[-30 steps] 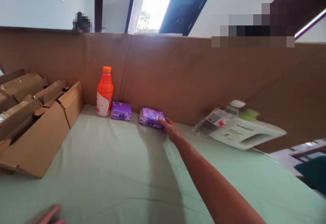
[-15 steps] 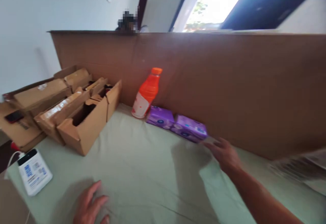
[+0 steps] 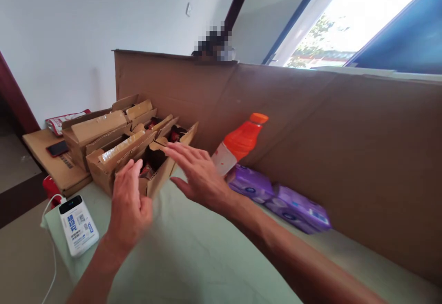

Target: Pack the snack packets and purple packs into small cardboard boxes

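Observation:
My left hand (image 3: 129,202) is raised at the near end of the closest open cardboard box (image 3: 162,175), fingers stretched out and nothing in it. On the other side of that box, my right hand (image 3: 200,175) reaches over its edge, palm down with fingers extended and holding nothing. Whether either hand touches the cardboard I cannot tell. Dark red items show inside the box. Just behind my right hand an orange bottle (image 3: 241,138) with a white label stands against the cardboard wall. Two purple tissue packs (image 3: 300,207) lie in a row along the wall's foot.
More open boxes (image 3: 96,129) stand side by side at the left. A white power bank (image 3: 78,228) with a cable lies by the table's left edge. A dark phone (image 3: 57,148) rests on a flat carton. The tall cardboard wall (image 3: 311,124) bounds the back; a person's blurred head shows behind it.
My right hand has left the end of the purple packs and moved left to the boxes. My left hand has risen forward to the nearest box. The view has turned left.

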Available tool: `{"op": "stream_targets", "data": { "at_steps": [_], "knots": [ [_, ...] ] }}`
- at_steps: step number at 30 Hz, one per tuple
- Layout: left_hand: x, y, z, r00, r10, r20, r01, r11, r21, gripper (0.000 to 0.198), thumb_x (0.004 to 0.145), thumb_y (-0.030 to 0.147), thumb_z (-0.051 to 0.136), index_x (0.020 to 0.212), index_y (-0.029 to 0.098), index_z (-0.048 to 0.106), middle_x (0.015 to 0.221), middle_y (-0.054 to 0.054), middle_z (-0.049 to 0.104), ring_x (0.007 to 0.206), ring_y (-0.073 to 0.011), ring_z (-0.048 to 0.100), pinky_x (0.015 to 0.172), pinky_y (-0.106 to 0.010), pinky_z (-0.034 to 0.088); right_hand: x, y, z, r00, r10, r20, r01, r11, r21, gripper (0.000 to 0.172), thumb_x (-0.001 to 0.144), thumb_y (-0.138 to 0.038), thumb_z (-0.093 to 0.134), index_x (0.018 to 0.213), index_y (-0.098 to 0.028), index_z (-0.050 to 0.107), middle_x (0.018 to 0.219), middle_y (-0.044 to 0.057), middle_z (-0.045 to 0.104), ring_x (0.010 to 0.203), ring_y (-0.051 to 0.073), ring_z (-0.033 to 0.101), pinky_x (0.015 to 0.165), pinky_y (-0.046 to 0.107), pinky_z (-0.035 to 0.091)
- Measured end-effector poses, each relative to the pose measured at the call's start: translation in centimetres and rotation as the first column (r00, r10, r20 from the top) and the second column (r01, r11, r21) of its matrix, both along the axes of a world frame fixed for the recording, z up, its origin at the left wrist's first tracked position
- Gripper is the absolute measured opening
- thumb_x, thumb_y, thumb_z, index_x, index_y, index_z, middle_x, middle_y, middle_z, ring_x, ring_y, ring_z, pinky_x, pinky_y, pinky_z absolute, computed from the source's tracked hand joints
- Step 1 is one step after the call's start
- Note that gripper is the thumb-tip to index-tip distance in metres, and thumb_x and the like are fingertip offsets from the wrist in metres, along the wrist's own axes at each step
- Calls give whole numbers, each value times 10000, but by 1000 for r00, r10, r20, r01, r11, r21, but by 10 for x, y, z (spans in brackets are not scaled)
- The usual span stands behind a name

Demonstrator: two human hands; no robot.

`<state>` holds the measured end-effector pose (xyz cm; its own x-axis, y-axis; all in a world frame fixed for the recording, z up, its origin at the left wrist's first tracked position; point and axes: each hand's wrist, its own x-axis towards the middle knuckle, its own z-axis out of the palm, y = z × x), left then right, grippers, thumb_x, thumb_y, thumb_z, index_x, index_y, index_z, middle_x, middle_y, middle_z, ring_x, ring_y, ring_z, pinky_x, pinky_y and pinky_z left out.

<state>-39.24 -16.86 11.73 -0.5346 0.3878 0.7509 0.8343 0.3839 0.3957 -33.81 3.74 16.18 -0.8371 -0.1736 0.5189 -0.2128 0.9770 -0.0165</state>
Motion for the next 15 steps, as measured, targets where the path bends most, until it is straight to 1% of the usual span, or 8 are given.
{"op": "stream_targets", "data": {
  "at_steps": [1, 3, 5, 6, 8, 10, 13, 15],
  "knots": [
    [-8, 3, -2, 1000, -21, 18, 23, 997, -80, 691, 751, -38, 417, 1424, 121, 445, 1386, -160, 599, 1391, -286, 482, 1132, -520, 444, -10, -6, 1, 997, 58, 43, -60, 997, 57, 535, 835, -157, 654, 1362, -192, 574, 1437, 143, 594, 1379, 309, 490, 1075, 498, 407],
    [-23, 7, -5, 997, -68, 44, 76, 968, -240, 652, 758, -43, 399, 1375, 133, 515, 1359, -144, 634, 1394, -295, 478, 1128, -531, 438, -19, -9, -2, 990, 108, 92, -117, 988, 102, 310, 844, -134, 661, 1149, -183, 681, 1229, 116, 725, 1301, 304, 560, 1038, 463, 410],
    [-34, 10, -6, 994, -89, 56, 103, 935, -340, 541, 792, -31, 402, 1246, 161, 624, 1208, -124, 708, 1298, -293, 552, 1077, -520, 470, -18, -5, -11, 993, 103, 63, -109, 989, 102, 123, 885, -146, 641, 982, -191, 702, 1045, 83, 775, 1184, 281, 633, 999, 428, 411],
    [-37, 11, -7, 994, -92, 55, 106, 927, -360, 478, 807, -19, 409, 1158, 175, 669, 1097, -112, 731, 1202, -287, 599, 1020, -500, 504, -15, -3, -16, 995, 94, 24, -96, 991, 97, 98, 910, -155, 621, 952, -197, 699, 1018, 73, 779, 1131, 262, 654, 981, 410, 411],
    [-42, 12, -7, 994, -95, 46, 105, 929, -354, 386, 828, -2, 416, 982, 196, 710, 898, -83, 717, 989, -262, 631, 875, -436, 551, -8, 1, -24, 993, 94, -73, -87, 992, 95, 122, 953, -170, 579, 955, -210, 694, 1036, 62, 779, 1058, 224, 673, 958, 382, 407],
    [-41, 11, -7, 994, -101, 32, 106, 945, -309, 369, 834, -7, 403, 884, 202, 703, 826, -67, 682, 885, -238, 602, 777, -379, 550, -2, 2, -29, 981, 116, -155, -100, 989, 109, 155, 981, -169, 544, 975, -214, 692, 1036, 47, 781, 1025, 200, 676, 946, 365, 400],
    [-35, 8, -8, 995, -99, 1, 97, 976, -196, 369, 807, -36, 383, 847, 197, 667, 820, -56, 651, 889, -226, 566, 814, -379, 538, -1, -2, -26, 970, 143, -199, -115, 982, 148, 161, 993, -168, 545, 963, -217, 694, 1002, 19, 786, 1009, 183, 675, 953, 358, 383],
    [-27, 4, -9, 995, -93, -46, 90, 994, -60, 348, 789, -49, 390, 843, 194, 633, 818, -47, 633, 926, -225, 560, 891, -411, 528, -3, -5, -23, 973, 149, -178, -117, 977, 176, 163, 988, -160, 554, 940, -221, 697, 988, 8, 786, 991, 174, 673, 964, 359, 371]
  ]
}}
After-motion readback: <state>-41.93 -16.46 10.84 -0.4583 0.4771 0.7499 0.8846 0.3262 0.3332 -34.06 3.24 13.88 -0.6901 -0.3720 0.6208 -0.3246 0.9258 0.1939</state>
